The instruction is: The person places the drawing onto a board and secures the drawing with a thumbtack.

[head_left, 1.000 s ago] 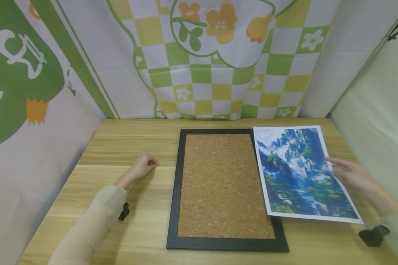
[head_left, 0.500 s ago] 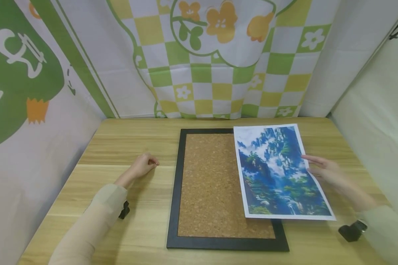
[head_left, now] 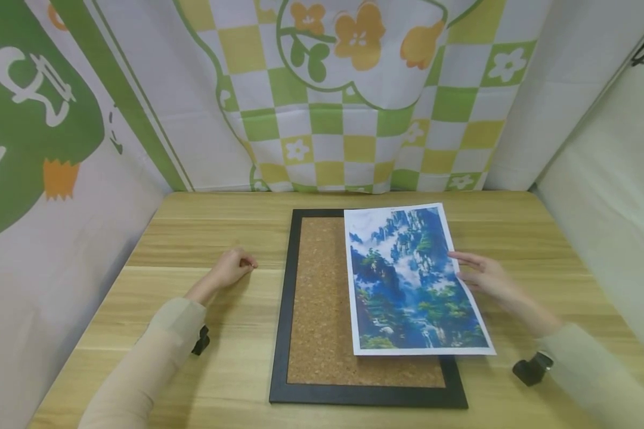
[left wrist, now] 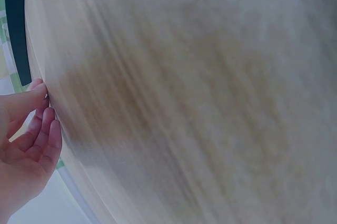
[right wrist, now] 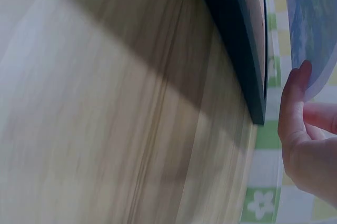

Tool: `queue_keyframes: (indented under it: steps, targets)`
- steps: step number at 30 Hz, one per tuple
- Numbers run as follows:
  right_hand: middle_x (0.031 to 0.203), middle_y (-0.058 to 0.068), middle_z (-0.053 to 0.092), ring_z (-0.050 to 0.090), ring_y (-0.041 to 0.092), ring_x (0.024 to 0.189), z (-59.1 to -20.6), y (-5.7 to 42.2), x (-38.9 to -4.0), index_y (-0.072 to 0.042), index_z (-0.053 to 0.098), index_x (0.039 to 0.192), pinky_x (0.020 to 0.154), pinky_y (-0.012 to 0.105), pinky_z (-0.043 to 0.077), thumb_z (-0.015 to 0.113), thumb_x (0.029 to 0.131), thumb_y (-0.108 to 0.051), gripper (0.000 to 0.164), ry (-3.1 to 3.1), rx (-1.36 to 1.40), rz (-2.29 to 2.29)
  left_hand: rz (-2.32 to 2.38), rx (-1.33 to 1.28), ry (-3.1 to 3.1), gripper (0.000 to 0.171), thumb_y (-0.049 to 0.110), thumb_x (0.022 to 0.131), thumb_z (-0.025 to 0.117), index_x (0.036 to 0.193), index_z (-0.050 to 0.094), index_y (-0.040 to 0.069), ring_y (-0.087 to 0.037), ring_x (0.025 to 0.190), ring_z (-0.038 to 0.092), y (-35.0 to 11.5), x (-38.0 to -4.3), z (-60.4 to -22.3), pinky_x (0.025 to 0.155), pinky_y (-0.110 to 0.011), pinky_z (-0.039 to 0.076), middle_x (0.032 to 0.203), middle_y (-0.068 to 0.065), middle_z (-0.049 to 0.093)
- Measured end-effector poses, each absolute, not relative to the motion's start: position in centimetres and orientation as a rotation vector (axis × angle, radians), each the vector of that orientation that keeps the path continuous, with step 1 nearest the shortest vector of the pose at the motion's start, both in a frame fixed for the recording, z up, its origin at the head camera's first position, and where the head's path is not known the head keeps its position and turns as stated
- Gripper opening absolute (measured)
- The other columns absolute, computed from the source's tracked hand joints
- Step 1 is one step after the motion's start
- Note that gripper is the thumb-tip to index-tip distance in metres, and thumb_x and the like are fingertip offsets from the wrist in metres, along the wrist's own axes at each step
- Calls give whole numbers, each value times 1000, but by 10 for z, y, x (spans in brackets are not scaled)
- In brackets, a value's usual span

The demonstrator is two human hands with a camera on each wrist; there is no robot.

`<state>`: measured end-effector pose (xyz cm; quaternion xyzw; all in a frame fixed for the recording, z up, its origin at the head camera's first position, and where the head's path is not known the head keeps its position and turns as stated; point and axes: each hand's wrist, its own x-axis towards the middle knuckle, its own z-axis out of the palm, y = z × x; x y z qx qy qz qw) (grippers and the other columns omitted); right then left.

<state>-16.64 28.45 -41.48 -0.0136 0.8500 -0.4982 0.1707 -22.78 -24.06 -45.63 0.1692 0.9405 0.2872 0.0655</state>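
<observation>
From where I stand, a framed cork board [head_left: 322,298] lies flat on the wood-grained surface [head_left: 214,226], its black frame [head_left: 367,394] in full view along the left side and the bottom. Over its right part is a white-bordered print [head_left: 415,283] of blue-green mountains, mist and a waterfall, tilted slightly and reaching past the frame's right side. The print's lower edge casts a shadow on the cork, and the right wrist view shows the sheet raised above the frame. The person's right hand [head_left: 488,277] pinches the print about midway down its right edge, thumb and fingers closed on the paper, which bends a little there. The left hand [head_left: 228,269] rests on the surface to the left of the board, apart from it, fingers curled and the thumb tip close to the index finger; there is a tiny glint at the fingertips, but I can't tell whether it holds anything. Both arms wear pale sleeves [head_left: 139,363], with a small black device [head_left: 532,369] at each wrist. Behind the surface hangs a green, yellow and white checked cloth [head_left: 327,122] with orange flowers.
</observation>
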Motion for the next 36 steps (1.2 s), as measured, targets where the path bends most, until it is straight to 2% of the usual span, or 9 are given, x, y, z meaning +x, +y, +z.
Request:
queue_keyframes:
  steps: [6, 9, 11, 13, 16, 22, 29, 33, 36]
  targets:
    - [143, 29, 25, 48, 38, 114, -416, 265, -166, -1, 29, 141, 86, 36, 49, 48, 93, -10, 52, 2373, -67, -1455, 877, 507, 2836, 10, -5, 82, 59, 87, 67, -3, -20, 75, 56, -240, -228, -456, 67, -32, 48, 87, -15, 65]
    - [141, 30, 28, 57, 23, 102, -417, 256, -166, 0, 31, 140, 81, 29, 52, 49, 92, -8, 52, 2347, -44, -1503, 863, 515, 2846, 10, -5, 82, 59, 86, 67, -2, -19, 75, 56, -240, -227, -456, 68, -32, 48, 86, -14, 65]
    - [139, 30, 31, 60, 11, 92, -419, 250, -166, 0, 32, 139, 77, 26, 52, 50, 91, -7, 52, 2322, -15, -1543, 857, 520, 2851, 10, -5, 82, 59, 86, 67, -2, -20, 75, 56, -240, -227, -455, 68, -32, 47, 86, -14, 64]
    - [137, 31, 34, 61, 5, 85, -421, 244, -166, 0, 32, 139, 75, 25, 53, 50, 91, -6, 51, 2294, 4, -1581, 852, 525, 2852, 10, -5, 82, 59, 86, 67, -2, -20, 75, 55, -240, -227, -455, 68, -33, 47, 86, -14, 64]
    - [137, 30, 34, 61, 7, 87, -424, 236, -166, 0, 31, 139, 76, 26, 53, 49, 91, -5, 51, 2266, 18, -1601, 853, 516, 2854, 10, -5, 82, 59, 86, 67, -2, -20, 76, 55, -240, -226, -454, 69, -33, 47, 87, -14, 64]
    - [141, 27, 30, 59, 18, 99, -430, 222, -167, -2, 31, 140, 79, 28, 52, 45, 91, 1, 52, 2213, 43, -1613, 856, 528, 2853, 11, -5, 82, 58, 86, 68, -2, -21, 76, 56, -241, -226, -455, 69, -33, 47, 89, -15, 64]
    - [145, 27, 21, 60, 13, 90, -436, 214, -167, 2, 29, 140, 75, 26, 53, 45, 89, 4, 53, 2159, 22, -1665, 864, 531, 2854, 11, -6, 82, 58, 86, 67, -2, -21, 77, 56, -241, -226, -455, 69, -33, 48, 88, -15, 64]
    - [144, 28, 21, 57, 9, 83, -438, 214, -168, 2, 28, 140, 67, 23, 53, 44, 90, 5, 53, 2152, 4, -1661, 873, 522, 2852, 11, -6, 82, 58, 87, 67, -3, -22, 78, 56, -240, -225, -455, 70, -34, 48, 88, -15, 63]
    - [144, 27, 21, 54, 10, 83, -439, 214, -169, 1, 28, 140, 65, 22, 52, 44, 90, 5, 53, 2161, -2, -1645, 874, 524, 2857, 10, -6, 82, 59, 87, 67, -3, -22, 78, 56, -239, -225, -455, 69, -34, 47, 88, -16, 63]
